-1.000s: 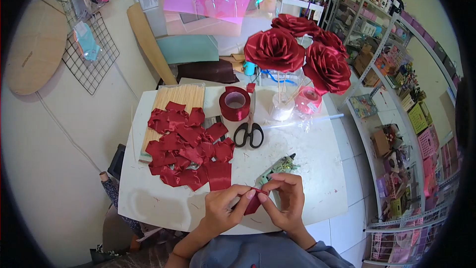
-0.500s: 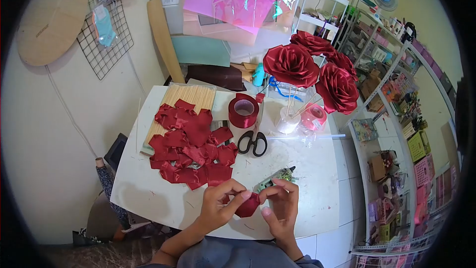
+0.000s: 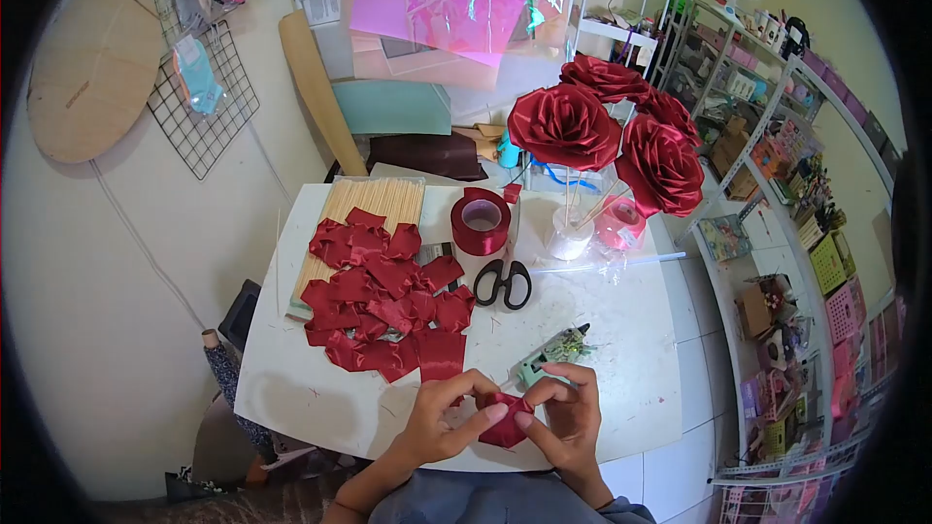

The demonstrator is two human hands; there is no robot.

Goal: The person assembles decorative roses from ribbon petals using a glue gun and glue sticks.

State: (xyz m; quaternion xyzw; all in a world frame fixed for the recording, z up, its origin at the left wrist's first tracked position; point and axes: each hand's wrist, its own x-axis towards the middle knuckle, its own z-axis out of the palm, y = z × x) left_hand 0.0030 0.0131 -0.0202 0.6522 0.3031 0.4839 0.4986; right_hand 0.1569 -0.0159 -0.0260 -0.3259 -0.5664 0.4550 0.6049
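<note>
At the far left, a wooden board (image 3: 95, 73) on the wall bears small lettering, too small to read. On the white desk (image 3: 291, 396), a pack of thin wooden sticks (image 3: 374, 199) lies partly under a pile of red satin pieces (image 3: 374, 286); a printed card (image 3: 430, 252) shows beside the pile, its text unreadable. The left hand (image 3: 437, 422) pinches the left side of a red satin petal (image 3: 502, 430) between thumb and fingers, over the near edge of the desk. Behind it stand a roll of red ribbon (image 3: 481, 221) and, just nearer, black-handled scissors (image 3: 502, 285). The right hand (image 3: 567, 419) has its thumb and index finger closed on the petal's right side, the other fingers bent and apart. Beyond this hand lies a pale green glue gun (image 3: 544, 359). Farther right, red satin roses (image 3: 565, 126) on sticks rise from a white holder (image 3: 570, 236), beside a pink roll (image 3: 619, 223) in clear plastic
</note>
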